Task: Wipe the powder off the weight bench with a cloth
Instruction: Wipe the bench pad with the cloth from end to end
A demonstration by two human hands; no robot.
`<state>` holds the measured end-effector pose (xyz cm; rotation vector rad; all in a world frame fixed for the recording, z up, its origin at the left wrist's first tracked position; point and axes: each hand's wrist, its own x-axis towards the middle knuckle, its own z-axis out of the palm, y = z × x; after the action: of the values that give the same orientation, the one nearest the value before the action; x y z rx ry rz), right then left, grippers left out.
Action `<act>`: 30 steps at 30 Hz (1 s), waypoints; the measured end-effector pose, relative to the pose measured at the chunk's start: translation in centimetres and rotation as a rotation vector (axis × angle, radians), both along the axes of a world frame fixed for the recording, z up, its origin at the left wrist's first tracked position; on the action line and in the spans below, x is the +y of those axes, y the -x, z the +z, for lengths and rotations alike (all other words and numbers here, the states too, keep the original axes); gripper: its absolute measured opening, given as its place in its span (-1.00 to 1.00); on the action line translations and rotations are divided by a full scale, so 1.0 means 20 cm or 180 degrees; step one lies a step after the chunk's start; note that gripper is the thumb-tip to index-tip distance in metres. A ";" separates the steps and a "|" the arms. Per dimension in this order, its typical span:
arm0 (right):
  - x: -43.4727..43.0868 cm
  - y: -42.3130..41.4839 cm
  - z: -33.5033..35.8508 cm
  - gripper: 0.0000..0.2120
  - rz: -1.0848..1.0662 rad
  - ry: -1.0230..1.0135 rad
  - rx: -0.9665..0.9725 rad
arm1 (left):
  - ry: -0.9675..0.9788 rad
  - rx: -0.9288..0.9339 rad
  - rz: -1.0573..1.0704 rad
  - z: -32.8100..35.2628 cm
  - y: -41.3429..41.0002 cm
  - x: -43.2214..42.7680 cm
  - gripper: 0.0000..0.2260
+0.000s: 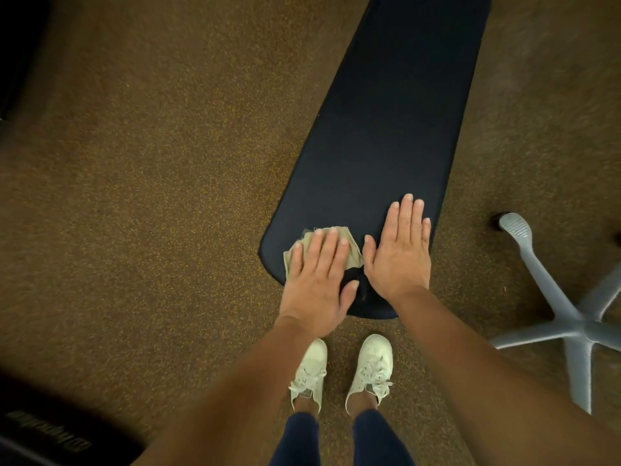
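- A brown rubber floor flecked with yellow (134, 196) fills the view from above.
- A long, dark navy padded weight bench (386, 112) runs from the lower middle up toward the upper right, its rounded near end just ahead of the person's feet.
- A crumpled beige cloth (354, 255) lies on the near left part of the bench pad, close to its edge.
- The left hand (316, 290) lies flat on the cloth, fingers straight and slightly spread, pressing down rather than gripping; the thumb rests on the bare pad.
- The right hand (400, 260) lies flat on the bare pad just right of the cloth, fingers straight and close together, holding nothing.
- A pale grey star-shaped chair base (571, 324) stands on the floor to the right, near the bench but apart from it; one leg reaches toward the bench side.
- A pair of white lace-up shoes (373, 361) stands at the bench's near end, below dark blue leggings (376, 438).
- A black object with pale lettering (50, 432) sits in the lower left corner; the writing is too blurred to read.
- Another dark shape (20, 45) fills the upper left corner; what it is cannot be told.
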<state>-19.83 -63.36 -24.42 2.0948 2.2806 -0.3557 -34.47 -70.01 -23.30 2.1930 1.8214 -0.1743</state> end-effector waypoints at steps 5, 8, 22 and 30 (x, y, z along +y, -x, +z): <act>0.00 0.00 0.01 -0.33 -0.0013 0.0027 -0.0011 | -0.0082 0.0121 -0.0023 -0.01 0.15 0.22 -0.41; 0.00 0.00 0.02 -0.33 -0.0034 0.0086 -0.0036 | -0.0091 0.0137 0.0743 0.00 0.01 0.22 -0.40; 0.00 -0.01 0.03 -0.32 0.0045 0.0183 -0.0083 | -0.0191 0.0153 0.0557 0.00 0.10 0.23 -0.41; 0.01 -0.06 0.03 -0.40 0.0092 0.0160 0.0220 | 0.0075 -0.0273 -0.0594 0.03 0.02 0.03 -0.44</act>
<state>-18.73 -63.25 -23.84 2.0551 2.3106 -0.4865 -34.84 -69.46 -22.72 2.3152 1.5620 -0.1370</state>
